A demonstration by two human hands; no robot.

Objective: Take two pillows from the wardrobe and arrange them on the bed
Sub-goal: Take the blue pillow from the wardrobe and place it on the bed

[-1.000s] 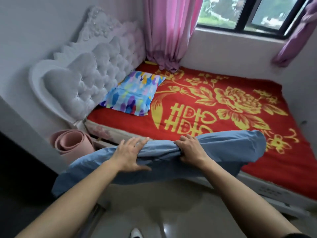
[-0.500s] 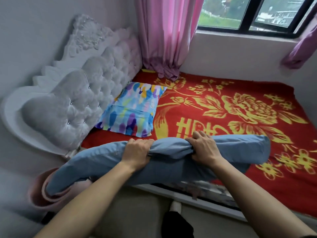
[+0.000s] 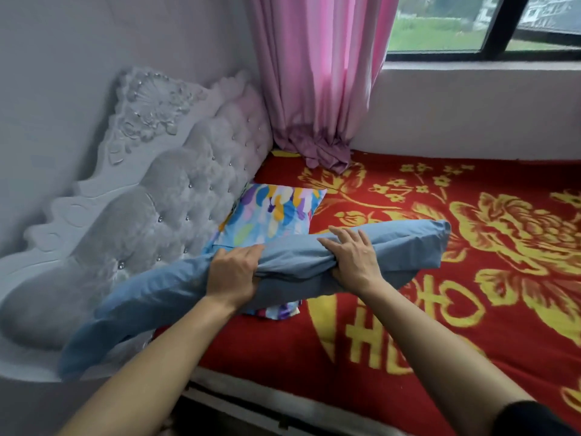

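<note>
Across the middle of the view, a blue pillow [image 3: 393, 247] is held lengthwise over the bed [image 3: 424, 357], running from about 8 o'clock up to 2 o'clock. Its left end sags in front of the headboard [image 3: 163, 215], and its right end sits above the red blanket's [image 3: 283, 350] gold flower pattern. Whether its underside touches the bedding cannot be told.

Left hand [image 3: 232, 275] is closed into a fist-like grip on the pillow's near edge, bunching the cloth just left of centre. Right hand [image 3: 355, 259] clamps the pillow just right of centre, fingers [image 3: 341, 236] spread flat over the top, thumb tucked beneath. Both bare forearms reach in from 6 and 5 o'clock; a dark sleeve [image 3: 534, 420] shows at the lower right corner.

Behind the blue pillow, toward 12 o'clock, a patterned pillow [image 3: 270, 212] lies on the blanket against the tufted grey headboard, partly covered; one corner of it peeks out below at 6 o'clock.

Farther off, at 12 o'clock, a pink curtain [image 3: 317, 80] hangs down to the bed's far corner, and a window [image 3: 471, 29] sits at 1 o'clock.
</note>
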